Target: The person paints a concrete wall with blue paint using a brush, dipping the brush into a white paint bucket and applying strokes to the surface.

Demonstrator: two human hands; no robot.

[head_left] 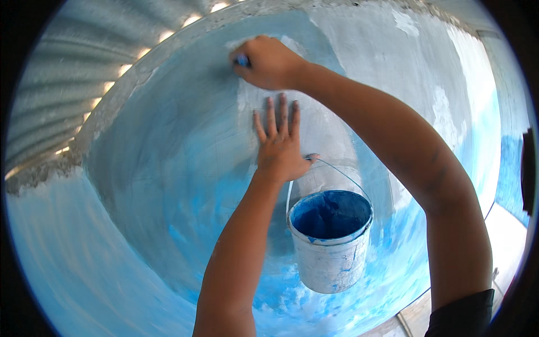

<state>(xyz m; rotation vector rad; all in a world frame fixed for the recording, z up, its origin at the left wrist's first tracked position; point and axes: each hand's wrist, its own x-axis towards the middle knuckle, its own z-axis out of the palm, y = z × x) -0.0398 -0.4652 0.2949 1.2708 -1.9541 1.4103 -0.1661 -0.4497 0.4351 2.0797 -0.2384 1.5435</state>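
Note:
Against the painted wall (185, 140), my left hand (281, 143) lies with its fingers spread and pointing up. The thin wire handle of a white paint bucket (331, 264) hooks over its thumb, so the bucket hangs below that hand. Dark blue paint coats the bucket's inside, and blue drips mark its rim. Higher up and slightly left, my right hand (264, 62) is closed in a fist at the wall, blurred by motion. A small blue end (242, 60) pokes out of the fist; the rest of this thing is hidden. Dark smudges show on my left fingertips.
Corrugated metal roofing (73, 73) slopes across the upper left, with light coming through gaps along a rough concrete edge (95, 121). Grey and white plaster (387, 62) covers the wall's upper right. Blue and white cloudy paint spreads lower down. A dark object (528, 171) stands at the right rim.

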